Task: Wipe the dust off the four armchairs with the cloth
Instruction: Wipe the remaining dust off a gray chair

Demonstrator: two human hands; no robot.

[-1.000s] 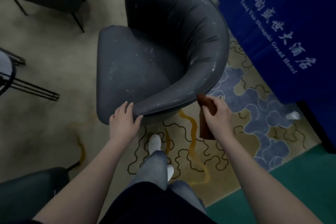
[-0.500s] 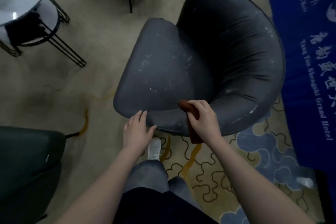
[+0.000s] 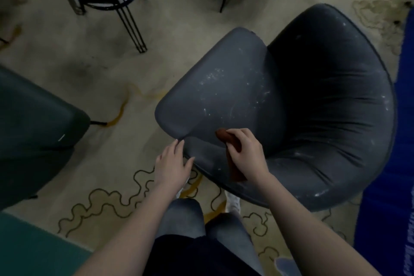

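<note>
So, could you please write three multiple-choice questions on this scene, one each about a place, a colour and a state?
1. Where on the armchair is the cloth?
A. draped over the backrest's top
B. at the near armrest
C. in the middle of the seat

2. What colour is the cloth?
A. blue
B. white
C. reddish-brown

3. How is the left hand?
A. open, fingers straight
B. clenched in a fist
C. gripping the cloth

Answers: 1 B, the right hand holds it over the near armrest; 2 C, it shows reddish-brown against the grey upholstery; 3 A, its straight fingers lie at the armrest's end.
</note>
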